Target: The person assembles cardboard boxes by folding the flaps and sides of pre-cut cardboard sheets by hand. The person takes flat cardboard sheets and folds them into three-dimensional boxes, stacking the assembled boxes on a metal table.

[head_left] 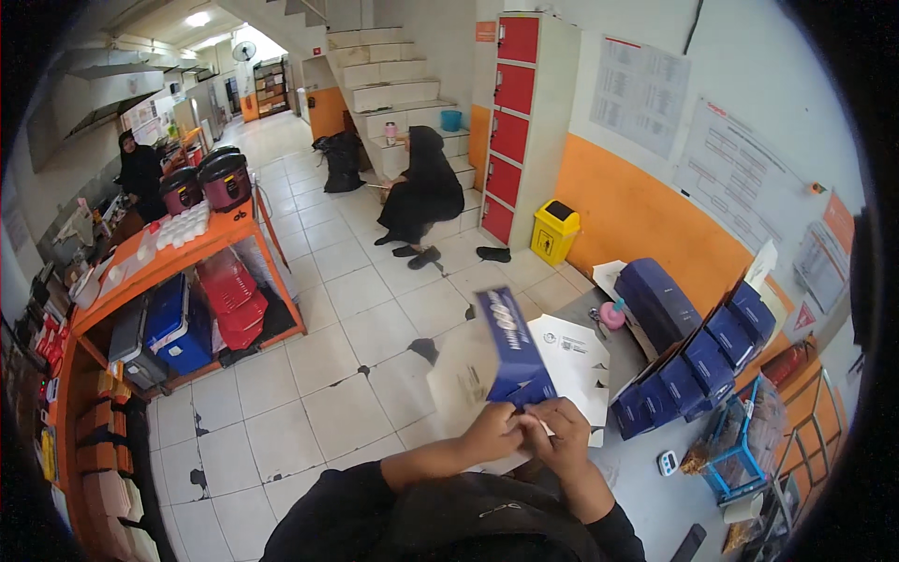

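Note:
Both my hands are on a partly folded blue and white cardboard box (pixel 516 339), held up in front of me. Its blue printed panel stands out away from me, and a white flap on the left is smeared by motion. My left hand (pixel 493 435) pinches the box's near edge. Right beside it, my right hand (pixel 560 434) grips the same edge, thumbs and fingers close together. Behind the box, a flat white carton sheet (pixel 573 361) with small dark print lies on the grey table (pixel 646 506).
Folded blue boxes (pixel 704 363) stand in a row at the right, near a larger blue carton (pixel 655 302) and a pink bottle (pixel 612 315). A small timer (pixel 667 463) and a blue-framed basket (pixel 740 454) are nearer. An orange shelf table (pixel 140 253) stands left; a person (pixel 423 183) sits on the stairs.

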Tool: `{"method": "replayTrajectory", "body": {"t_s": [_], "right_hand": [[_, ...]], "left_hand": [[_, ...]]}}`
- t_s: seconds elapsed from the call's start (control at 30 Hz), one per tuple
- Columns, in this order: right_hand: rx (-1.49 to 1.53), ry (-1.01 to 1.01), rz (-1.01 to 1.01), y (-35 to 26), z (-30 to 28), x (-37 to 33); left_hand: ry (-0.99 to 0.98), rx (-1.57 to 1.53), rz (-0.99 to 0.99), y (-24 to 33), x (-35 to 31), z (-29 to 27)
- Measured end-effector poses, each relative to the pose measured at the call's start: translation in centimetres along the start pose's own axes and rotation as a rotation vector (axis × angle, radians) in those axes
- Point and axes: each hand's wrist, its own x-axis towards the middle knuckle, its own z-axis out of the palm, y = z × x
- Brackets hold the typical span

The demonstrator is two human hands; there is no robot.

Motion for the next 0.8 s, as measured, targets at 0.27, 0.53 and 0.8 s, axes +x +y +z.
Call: {"method": "replayTrajectory", "body": {"t_s": [0.27, 0.53, 0.8], "right_hand": [[0.014, -0.312, -0.151, 0.7, -4.3, 2.8], [0.435, -0.437, -0.013, 1.9, -5.0, 1.2], [0.492, -1.007, -0.212, 1.8, -4.2, 1.0]], "left_hand": [[-0.957, 0.243, -0.085, 4.7, -0.8, -1.7], [-0.848, -0.575, -0.604, 3.1, -2.3, -2.0], [-1.035, 0.183, -0.341, 5.7, 0.5, -1.6]]}}
